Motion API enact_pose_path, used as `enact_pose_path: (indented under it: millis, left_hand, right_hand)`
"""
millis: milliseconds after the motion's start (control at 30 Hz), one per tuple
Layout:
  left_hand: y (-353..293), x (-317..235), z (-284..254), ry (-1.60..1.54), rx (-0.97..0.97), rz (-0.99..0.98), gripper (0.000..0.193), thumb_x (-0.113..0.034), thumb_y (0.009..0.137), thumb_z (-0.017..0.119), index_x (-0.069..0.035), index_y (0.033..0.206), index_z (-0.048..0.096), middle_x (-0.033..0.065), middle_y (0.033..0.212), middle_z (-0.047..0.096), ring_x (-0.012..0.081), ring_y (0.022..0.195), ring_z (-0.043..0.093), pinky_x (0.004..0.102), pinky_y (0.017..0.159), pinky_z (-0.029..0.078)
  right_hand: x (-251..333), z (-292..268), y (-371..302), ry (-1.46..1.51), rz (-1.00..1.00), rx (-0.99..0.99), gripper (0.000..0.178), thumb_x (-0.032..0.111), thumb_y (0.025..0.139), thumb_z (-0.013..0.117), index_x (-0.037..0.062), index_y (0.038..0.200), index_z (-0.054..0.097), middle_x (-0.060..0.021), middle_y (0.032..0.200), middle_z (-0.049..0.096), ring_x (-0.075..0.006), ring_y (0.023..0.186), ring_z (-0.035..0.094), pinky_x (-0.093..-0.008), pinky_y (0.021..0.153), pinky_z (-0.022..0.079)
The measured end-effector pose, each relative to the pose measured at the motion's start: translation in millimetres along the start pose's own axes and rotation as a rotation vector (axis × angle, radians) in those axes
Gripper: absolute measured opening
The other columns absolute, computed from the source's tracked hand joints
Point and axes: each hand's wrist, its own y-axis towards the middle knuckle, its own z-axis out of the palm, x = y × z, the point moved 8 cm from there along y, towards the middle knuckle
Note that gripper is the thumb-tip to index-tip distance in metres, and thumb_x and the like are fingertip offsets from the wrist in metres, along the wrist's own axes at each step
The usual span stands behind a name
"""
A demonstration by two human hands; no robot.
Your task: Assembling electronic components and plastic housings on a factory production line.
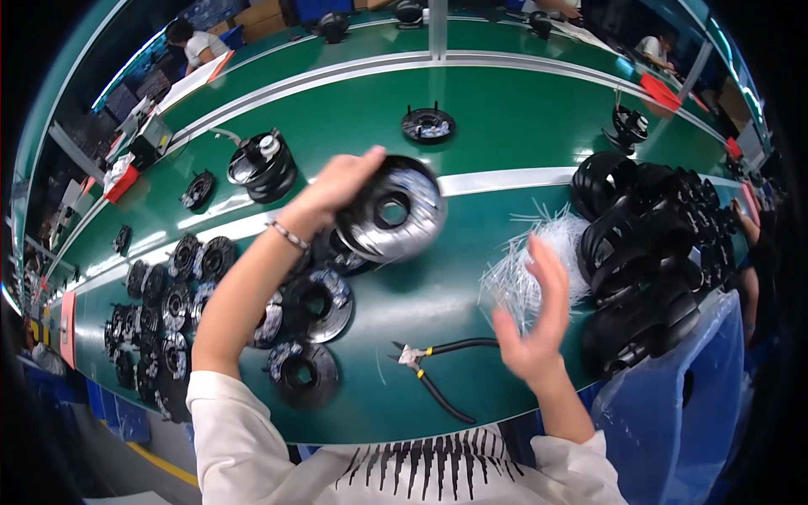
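My left hand (337,185) grips the rim of a round black part (410,227) with a shiny ring face and a hole in its middle. It is raised above the table and slightly blurred. My right hand (536,341) is held open, fingers apart and thumb up, with nothing in it. Just beyond that hand lies a heap of thin clear-white plastic strips (522,278). Cutting pliers (411,357) with black handles and yellow bands rest on the table between my arms, jaws apart. Similar ring-shaped parts (316,305) lie beneath and beside my left forearm.
Stacked black ring housings (619,252) crowd the right side, next to a blue bin lined with clear plastic (673,404). On the green conveyor (337,126) beyond a metal rail sit a black assembly (263,167) and a flat round part (427,124). Other people work farther off.
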Motion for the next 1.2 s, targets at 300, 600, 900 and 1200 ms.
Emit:
enact_pose_path:
  millis: [300, 600, 900, 1200]
  left_hand:
    - [135, 71, -70, 0.026, -0.310, -0.102, 0.053, -0.037, 0.084, 0.054, 0.016, 0.089, 0.056, 0.0154, 0.083, 0.060, 0.0159, 0.070, 0.057, 0.0304, 0.058, 0.046]
    - [196, -41, 35, 0.830, -0.448, 0.691, 0.023, -0.026, 0.076, 0.055, -0.006, 0.084, 0.062, 0.0153, 0.086, 0.062, 0.0308, 0.081, 0.059, 0.0418, 0.075, 0.045]
    - [233, -19, 99, 0.528, -0.402, 0.149, 0.038, -0.012, 0.063, 0.062, 0.006, 0.095, 0.050, 0.0240, 0.092, 0.059, 0.0369, 0.087, 0.059, 0.0413, 0.077, 0.048]
    - [142, -89, 64, 0.313, -0.296, 0.554, 0.027, -0.015, 0.063, 0.063, -0.002, 0.086, 0.063, 0.0193, 0.087, 0.061, 0.0341, 0.085, 0.058, 0.0376, 0.078, 0.046]
  right_hand:
    - [30, -105, -95, -0.567, 0.006, -0.226, 0.035, 0.022, 0.076, 0.054, 0.0038, 0.105, 0.048, -0.0185, 0.103, 0.049, -0.0351, 0.092, 0.049, -0.0469, 0.079, 0.043]
    - [-35, -122, -100, -0.783, 0.529, -0.176, 0.059, 0.003, 0.064, 0.066, -0.0053, 0.118, 0.044, -0.0219, 0.117, 0.047, -0.0346, 0.105, 0.046, -0.0403, 0.092, 0.034]
    - [-35, -132, -108, -0.959, 0.395, -0.174, 0.012, 0.001, 0.076, 0.060, -0.0066, 0.084, 0.058, -0.0160, 0.080, 0.059, -0.0301, 0.078, 0.056, -0.0356, 0.079, 0.044]
    - [31, -94, -67, -0.653, 0.076, -0.050, 0.016, 0.005, 0.080, 0.054, -0.0090, 0.079, 0.060, -0.0201, 0.078, 0.060, -0.0321, 0.071, 0.057, -0.0393, 0.066, 0.046]
